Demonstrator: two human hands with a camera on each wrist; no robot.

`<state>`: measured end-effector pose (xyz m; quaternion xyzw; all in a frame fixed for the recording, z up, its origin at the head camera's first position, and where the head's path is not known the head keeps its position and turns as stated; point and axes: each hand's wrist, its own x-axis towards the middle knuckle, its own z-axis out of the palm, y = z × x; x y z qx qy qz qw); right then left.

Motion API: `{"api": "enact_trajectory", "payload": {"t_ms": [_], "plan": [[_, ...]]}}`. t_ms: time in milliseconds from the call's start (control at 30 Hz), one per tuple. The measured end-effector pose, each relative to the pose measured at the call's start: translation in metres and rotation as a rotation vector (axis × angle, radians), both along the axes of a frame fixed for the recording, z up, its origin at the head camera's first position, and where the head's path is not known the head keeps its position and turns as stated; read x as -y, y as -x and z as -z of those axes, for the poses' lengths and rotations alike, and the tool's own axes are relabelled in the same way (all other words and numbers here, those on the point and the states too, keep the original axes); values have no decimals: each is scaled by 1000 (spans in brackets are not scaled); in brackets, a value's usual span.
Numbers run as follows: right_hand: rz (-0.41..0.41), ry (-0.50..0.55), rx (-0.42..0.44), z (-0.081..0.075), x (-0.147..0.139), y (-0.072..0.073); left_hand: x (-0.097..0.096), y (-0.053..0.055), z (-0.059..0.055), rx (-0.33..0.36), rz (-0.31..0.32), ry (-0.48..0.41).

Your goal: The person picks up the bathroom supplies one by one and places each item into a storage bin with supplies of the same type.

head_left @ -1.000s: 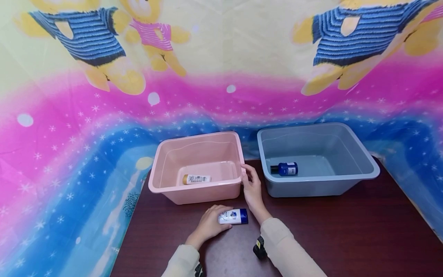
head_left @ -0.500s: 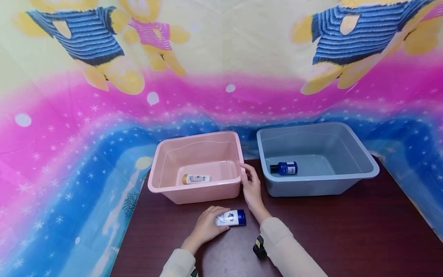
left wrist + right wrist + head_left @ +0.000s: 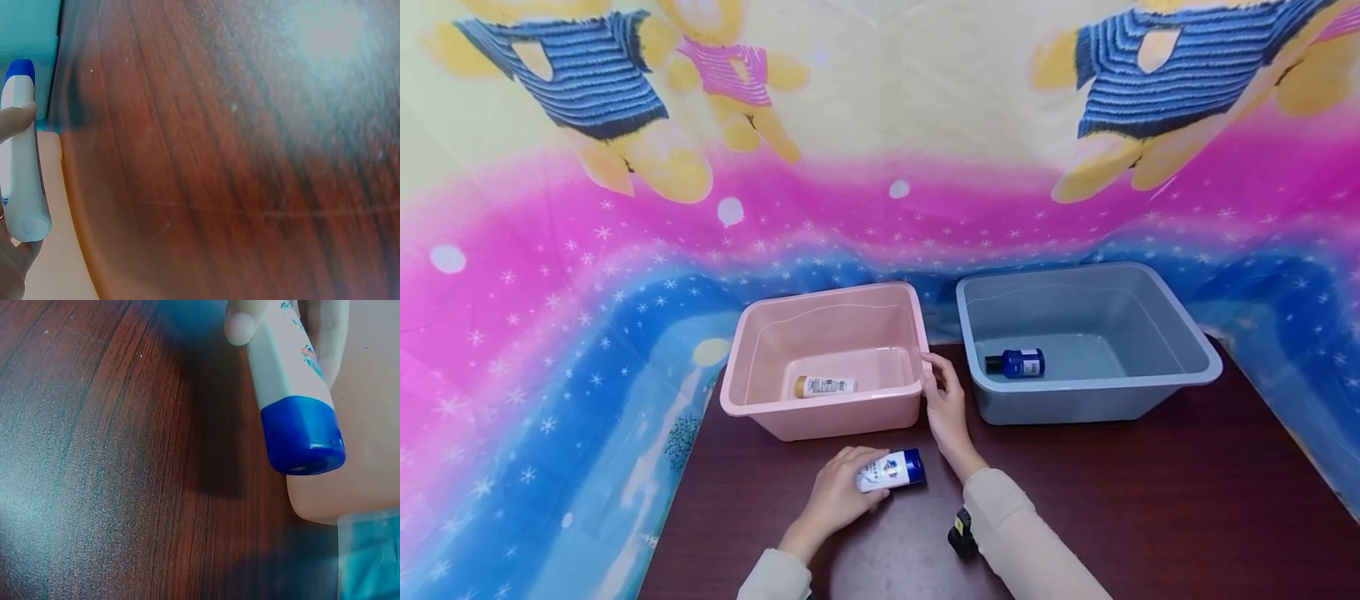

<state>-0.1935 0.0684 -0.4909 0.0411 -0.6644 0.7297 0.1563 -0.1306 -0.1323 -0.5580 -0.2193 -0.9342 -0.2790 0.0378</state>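
My left hand grips a white bottle with a blue flip cap, held just above the table with its cap toward the right. In the left wrist view, the thumb lies across the bottle. The cap end of the same bottle is close up in the right wrist view, fingers around its far part. My right hand holds the right rim of the pink basin, near its front corner. Inside that basin lies a small white tube with a gold cap.
To the right of the pink basin stands a grey-blue basin with a dark blue bottle lying in it. Both basins sit at the back of the dark wooden table, against a printed cloth backdrop.
My left hand has drawn the white bottle a little to the left and raised and tilted its cap end. The right hand has stayed at the pink basin's rim.
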Motion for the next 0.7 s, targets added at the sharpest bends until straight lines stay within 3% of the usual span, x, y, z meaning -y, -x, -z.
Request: {"api": "enact_trajectory", "payload": {"t_ms": [267, 700], "plan": [[-2, -3, 5, -2, 1, -1, 5, -2, -9, -36, 11, 21], [12, -12, 15, -1, 1, 0, 7, -4, -26, -62, 15, -30]]}}
